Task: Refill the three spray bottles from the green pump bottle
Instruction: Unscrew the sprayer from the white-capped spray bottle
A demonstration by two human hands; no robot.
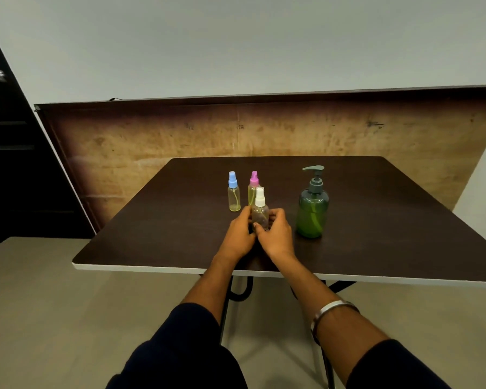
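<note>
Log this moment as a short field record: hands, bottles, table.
left hand: grips white-capped spray bottle
right hand: grips the same bottle
white-capped bottle state: upright, cap on, looks nearly empty
blue-capped spray bottle: upright, cap on, yellowish liquid inside
pink-capped spray bottle: upright behind the held bottle, yellowish liquid
green pump bottle: upright, right of the hands, untouched
table: dark top, bears all four bottles

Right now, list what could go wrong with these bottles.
1. Both the left hand and right hand hold the white-capped bottle; once uncapped, its narrow neck may spill.
2. The pink-capped bottle stands just behind and could be knocked.
3. Reaching for the green pump bottle may tip it.
</note>
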